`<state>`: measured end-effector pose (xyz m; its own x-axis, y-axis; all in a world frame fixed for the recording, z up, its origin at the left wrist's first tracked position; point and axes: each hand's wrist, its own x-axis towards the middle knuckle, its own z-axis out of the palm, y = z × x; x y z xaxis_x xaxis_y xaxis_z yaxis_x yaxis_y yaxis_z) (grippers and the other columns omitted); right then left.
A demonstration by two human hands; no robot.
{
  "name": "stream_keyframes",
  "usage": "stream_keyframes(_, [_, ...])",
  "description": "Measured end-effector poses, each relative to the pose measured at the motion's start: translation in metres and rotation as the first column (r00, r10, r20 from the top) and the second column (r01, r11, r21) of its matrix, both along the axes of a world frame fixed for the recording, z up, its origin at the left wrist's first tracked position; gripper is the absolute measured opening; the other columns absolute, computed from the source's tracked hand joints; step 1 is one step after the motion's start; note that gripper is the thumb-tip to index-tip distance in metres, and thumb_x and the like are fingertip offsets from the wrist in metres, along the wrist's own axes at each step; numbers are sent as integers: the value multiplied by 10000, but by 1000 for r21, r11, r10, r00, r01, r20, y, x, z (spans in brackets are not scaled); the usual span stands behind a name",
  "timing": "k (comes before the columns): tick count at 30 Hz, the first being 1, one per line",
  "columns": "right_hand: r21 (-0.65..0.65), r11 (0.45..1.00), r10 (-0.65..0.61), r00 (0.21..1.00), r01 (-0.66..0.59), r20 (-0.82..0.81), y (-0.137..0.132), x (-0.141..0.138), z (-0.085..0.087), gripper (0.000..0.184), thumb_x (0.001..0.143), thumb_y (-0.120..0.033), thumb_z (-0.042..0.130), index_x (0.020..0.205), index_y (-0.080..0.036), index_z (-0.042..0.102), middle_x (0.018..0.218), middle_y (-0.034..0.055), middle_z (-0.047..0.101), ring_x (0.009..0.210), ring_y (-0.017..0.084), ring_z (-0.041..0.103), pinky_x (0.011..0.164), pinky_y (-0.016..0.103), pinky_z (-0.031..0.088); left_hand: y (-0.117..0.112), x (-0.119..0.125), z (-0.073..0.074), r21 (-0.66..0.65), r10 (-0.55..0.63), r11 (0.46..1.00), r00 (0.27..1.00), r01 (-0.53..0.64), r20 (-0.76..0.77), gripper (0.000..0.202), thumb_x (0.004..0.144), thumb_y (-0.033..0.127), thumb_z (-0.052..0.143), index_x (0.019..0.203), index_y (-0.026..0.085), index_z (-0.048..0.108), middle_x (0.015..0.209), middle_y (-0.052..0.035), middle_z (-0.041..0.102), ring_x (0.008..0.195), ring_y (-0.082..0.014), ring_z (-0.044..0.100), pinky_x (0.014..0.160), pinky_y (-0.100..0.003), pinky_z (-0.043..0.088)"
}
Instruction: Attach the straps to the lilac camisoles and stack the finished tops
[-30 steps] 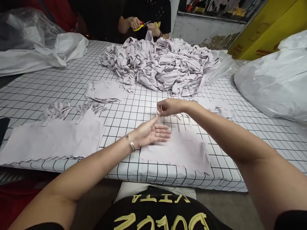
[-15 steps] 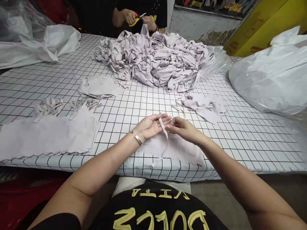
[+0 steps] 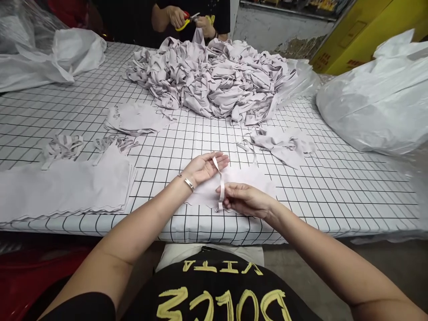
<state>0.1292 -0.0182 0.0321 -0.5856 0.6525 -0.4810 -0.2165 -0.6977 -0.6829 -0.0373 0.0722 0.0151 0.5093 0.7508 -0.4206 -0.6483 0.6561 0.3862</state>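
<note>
Thin strip [image 3: 221, 182] pinched at both ends: left hand [image 3: 204, 167] above, right hand [image 3: 246, 200] below. It hangs over a flat cloth [image 3: 254, 178] at the table's [image 3: 334, 191] near edge. Light, limp, probably stretchy; best held by the ends.

Fabric heap [image 3: 214, 80] blocks the far middle of the table [image 3: 187, 138]. Bare grid is open before it and to its left. Obstructions: flat stack [image 3: 63, 187], before it leftward; loose pieces [image 3: 284, 145] at its near right; plastic bag [image 3: 371, 102] to its right; left hand [image 3: 203, 167] and right hand [image 3: 244, 200] pinching a strip [image 3: 220, 183], nearer still.
</note>
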Motion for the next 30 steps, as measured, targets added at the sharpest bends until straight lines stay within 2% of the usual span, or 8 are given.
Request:
stream_keyframes(3, [80,986,-148,988,143,53,7,-3,-3,215,805,-363,709,857,-164,647,816,40,666,751,127,622,673,243,486,-1,2,1,-6,-25,1000,999,25,32,172,906,83,452,931,58,621,1038,-183,672,1083,-255,641,952,-382,530])
stream_keyframes(6, [128,976,-204,945,177,255,23,-6,-2,350,875,-488,579,825,-147,636,784,81,677,575,110,567,482,226,417,-2,1,4,5,-50,999,996,49,69,194,916,96,428,931,60,617,1043,-185,676,1091,-249,639,967,-384,521])
stream_keyframes(10, [-15,994,-98,956,106,276,42,-9,-1,383,920,-473,503,828,-126,637,716,81,661,434,63,412,374,208,272,0,-2,6,15,-65,998,996,64,62,208,918,119,426,906,54,623,1028,-190,680,1083,-244,645,970,-363,518])
stream_keyframes(14, [-70,995,-51,981,65,190,44,-20,-3,285,820,-341,686,664,-146,549,531,-22,504,431,46,353,378,181,224,1,-3,9,21,-98,995,993,96,60,199,913,126,441,913,57,628,1032,-182,682,1061,-242,654,977,-381,516])
stream_keyframes(16, [-33,993,-111,983,117,146,40,-24,-3,233,752,-261,751,678,-151,559,544,-35,500,476,55,423,412,178,288,2,-3,11,34,-104,994,992,102,72,190,911,129,453,932,62,630,1040,-177,682,1075,-231,649,982,-363,513])
stream_keyframes(19, [49,980,-194,979,191,66,35,-26,-2,134,746,-206,740,793,-141,633,721,30,642,668,109,589,583,221,451,6,-4,10,41,-96,995,993,93,62,191,912,126,453,941,55,627,1043,-188,676,1088,-238,643,971,-357,521])
stream_keyframes(22, [70,976,-207,978,205,29,31,-21,-3,91,767,-176,714,820,-135,652,836,76,703,772,140,637,768,282,496,13,-6,5,44,-55,998,998,53,41,184,910,116,455,941,44,621,1032,-198,670,1081,-255,645,952,-373,533])
stream_keyframes(30, [23,998,55,996,-57,75,12,21,-1,269,833,-298,699,1013,-100,675,905,106,735,839,159,690,910,348,488,36,-11,-13,-30,60,998,993,-64,-101,175,897,81,443,947,46,607,973,-203,668,1035,-260,661,899,-372,559])
